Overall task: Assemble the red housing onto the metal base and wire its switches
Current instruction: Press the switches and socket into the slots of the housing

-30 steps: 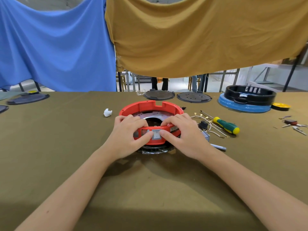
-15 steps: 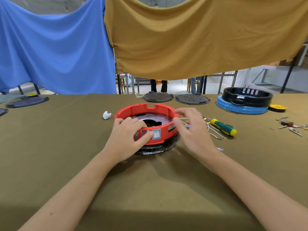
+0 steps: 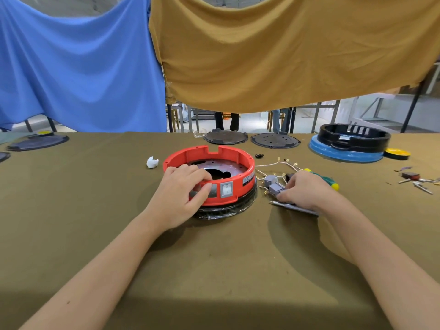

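Left hand (image 3: 177, 191) gripping red housing (image 3: 209, 172), right hand (image 3: 303, 190) on switches (image 3: 273, 185)

We see a red plastic ring housing (image 3: 238, 155), an olive-brown table cloth (image 3: 95, 198), a blue hanging drape (image 3: 78, 67), a mustard hanging drape (image 3: 285, 55) and a green-and-yellow-handled screwdriver (image 3: 329, 181).

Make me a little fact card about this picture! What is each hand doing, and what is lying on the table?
Main piece: round red plastic housing sitting on a black base
Fitted part: one grey rocker switch in the housing's front wall
Left hand: grips the housing's front rim
Right hand: fingers on a loose grey switch beside the housing
Nearby: white wires with brass ends, green and yellow screwdriver
Table: olive-brown cloth
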The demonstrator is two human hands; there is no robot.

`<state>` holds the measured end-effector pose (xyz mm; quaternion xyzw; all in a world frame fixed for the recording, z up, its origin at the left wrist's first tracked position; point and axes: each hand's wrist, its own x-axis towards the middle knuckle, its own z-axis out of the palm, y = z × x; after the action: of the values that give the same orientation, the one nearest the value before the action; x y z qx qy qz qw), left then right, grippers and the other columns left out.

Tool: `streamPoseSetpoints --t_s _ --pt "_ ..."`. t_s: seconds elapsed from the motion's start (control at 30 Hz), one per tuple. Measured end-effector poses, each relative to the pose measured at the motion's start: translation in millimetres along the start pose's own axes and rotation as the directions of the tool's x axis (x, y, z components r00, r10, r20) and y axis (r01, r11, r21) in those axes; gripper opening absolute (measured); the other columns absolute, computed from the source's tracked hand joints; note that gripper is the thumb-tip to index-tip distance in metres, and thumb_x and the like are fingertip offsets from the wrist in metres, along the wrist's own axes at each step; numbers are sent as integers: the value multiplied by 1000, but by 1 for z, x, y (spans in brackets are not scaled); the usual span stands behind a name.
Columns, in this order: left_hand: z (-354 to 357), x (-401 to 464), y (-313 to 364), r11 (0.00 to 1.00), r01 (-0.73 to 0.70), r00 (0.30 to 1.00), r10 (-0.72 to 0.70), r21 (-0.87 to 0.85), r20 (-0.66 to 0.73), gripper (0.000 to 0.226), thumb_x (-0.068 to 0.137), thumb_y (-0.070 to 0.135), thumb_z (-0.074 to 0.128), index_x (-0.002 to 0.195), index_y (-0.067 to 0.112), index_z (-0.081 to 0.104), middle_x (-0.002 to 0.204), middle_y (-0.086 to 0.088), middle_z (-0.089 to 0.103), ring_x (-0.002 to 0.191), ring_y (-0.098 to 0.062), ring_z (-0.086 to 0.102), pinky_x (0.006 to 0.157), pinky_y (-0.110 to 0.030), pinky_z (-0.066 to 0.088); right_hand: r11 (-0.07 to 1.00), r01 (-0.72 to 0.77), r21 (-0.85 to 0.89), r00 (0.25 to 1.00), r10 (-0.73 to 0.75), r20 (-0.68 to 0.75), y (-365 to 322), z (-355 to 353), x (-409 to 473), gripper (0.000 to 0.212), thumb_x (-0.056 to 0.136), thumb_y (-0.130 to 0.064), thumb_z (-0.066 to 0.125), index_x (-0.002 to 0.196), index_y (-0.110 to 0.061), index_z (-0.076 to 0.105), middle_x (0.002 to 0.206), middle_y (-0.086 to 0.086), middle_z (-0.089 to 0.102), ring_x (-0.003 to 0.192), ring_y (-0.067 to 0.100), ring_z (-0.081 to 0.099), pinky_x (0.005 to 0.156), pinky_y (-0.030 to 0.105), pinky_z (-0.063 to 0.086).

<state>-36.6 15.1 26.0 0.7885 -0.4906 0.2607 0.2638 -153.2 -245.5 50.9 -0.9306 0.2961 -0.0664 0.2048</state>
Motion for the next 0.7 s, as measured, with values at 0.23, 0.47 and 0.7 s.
streamPoseSetpoints --t_s 0.23,0.47,0.7 --pt "3 2 8 994 -48 995 57 99 -86 32 98 36 44 101 17 69 84 8 54 80 -13 46 73 -34 34 566 107 817 983 -182 -3 -7 -3 -4 25 90 -36 70 99 -13 72 94 6 72 76 13 58 67 25 52" --pt "1 1 7 993 -64 996 69 96 -48 28 92 37 48 102 20 69 81 17 44 79 -7 41 72 -30 30 229 -15 973 873 -472 125 -26 11 -15 41 89 -36 62 113 -2 63 89 8 67 67 14 60 63 24 55" --pt "-2 0 4 997 -41 999 42 59 -11 35 94 42 43 101 18 67 83 15 51 81 -8 48 76 -35 38 168 0 986 843 -531 90 -31 23 -21 28 85 -20 67 110 -8 68 82 7 63 64 12 53 59 21 52"
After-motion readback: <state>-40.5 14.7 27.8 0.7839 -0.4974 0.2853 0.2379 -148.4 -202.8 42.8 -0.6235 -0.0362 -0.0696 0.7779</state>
